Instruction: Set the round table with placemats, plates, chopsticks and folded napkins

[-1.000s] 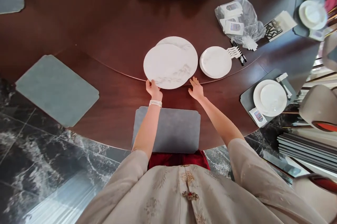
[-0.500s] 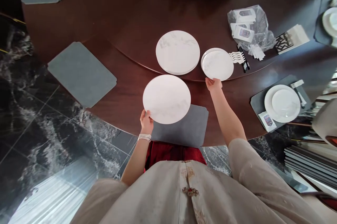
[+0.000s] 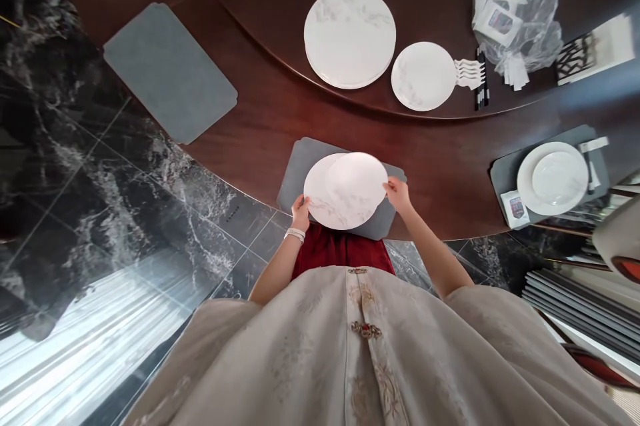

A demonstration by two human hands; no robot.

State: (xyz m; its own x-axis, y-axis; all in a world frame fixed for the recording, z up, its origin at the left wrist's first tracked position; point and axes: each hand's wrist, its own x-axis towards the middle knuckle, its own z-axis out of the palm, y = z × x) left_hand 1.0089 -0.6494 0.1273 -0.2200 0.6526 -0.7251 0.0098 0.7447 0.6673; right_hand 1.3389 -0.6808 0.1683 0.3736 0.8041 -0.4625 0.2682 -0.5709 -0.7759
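My left hand (image 3: 301,213) grips the left rim of a large white marbled plate (image 3: 330,209), which is over a grey placemat (image 3: 295,176) at the table's near edge. Pinched by its right rim in my right hand (image 3: 397,193) is a smaller white plate (image 3: 357,179). It overlaps the upper right part of the large plate; whether the two touch I cannot tell. Farther off, on the raised round part of the table, stand a stack of large plates (image 3: 350,36) and a small plate (image 3: 423,76).
White wavy rests (image 3: 469,73) and black sticks (image 3: 481,79) lie beside the small plate. Behind them is a clear plastic bag (image 3: 517,13) of white packets. A set place with plates (image 3: 553,178) is at right, another grey placemat (image 3: 170,73) at left.
My right hand has lifted the small plate from the raised part and brought it toward me over the large plate. My left hand has brought the large plate nearer, over the placemat.
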